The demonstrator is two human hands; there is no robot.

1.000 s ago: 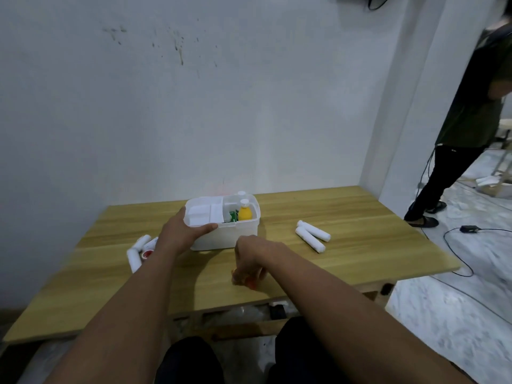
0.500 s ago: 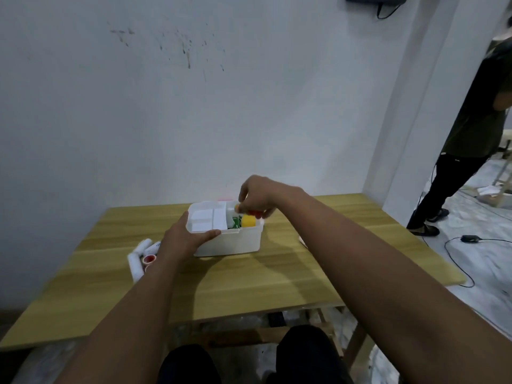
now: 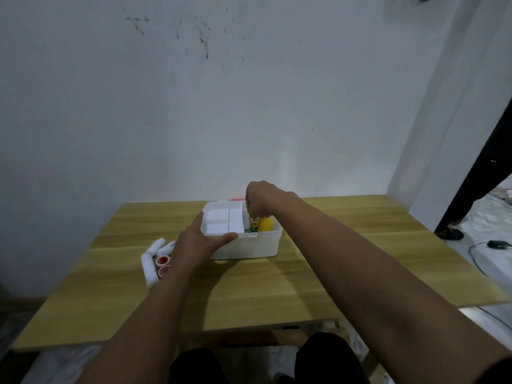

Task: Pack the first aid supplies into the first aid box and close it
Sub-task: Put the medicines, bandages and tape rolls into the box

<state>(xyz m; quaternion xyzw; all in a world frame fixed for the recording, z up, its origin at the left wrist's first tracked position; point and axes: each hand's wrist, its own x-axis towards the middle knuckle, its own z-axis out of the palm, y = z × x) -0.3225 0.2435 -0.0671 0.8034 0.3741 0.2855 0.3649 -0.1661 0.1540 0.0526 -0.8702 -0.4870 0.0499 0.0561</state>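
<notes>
Only the head view here. The white first aid box (image 3: 243, 242) sits around the middle of the tabletop (image 3: 318, 286), lid not on. The left hand (image 3: 198, 242) is spread around its near-left corner, thumb hooked over the rim of the divided white tray (image 3: 221, 223), steadying it. The right hand (image 3: 260, 202) is curled over the open right compartment, fingers pinched down on something small and orange-ish right next to the yellow bottle (image 3: 266, 224); honestly can't tell what that item is.

Progress-wise I'd say roughly midway: the bottle and some green thing are already inside, but a bunch of white bandage rolls (image 3: 149, 266) and two red-rimmed tape rolls (image 3: 162, 261) are lying on the tabletop just left of the box, partly behind the left forearm. Closing isn't done either.

Hard to see: the box's far side, whatever pinkish bit sits behind it, and the lid's whereabouts. The right forearm also covers the tabletop right of the box.
</notes>
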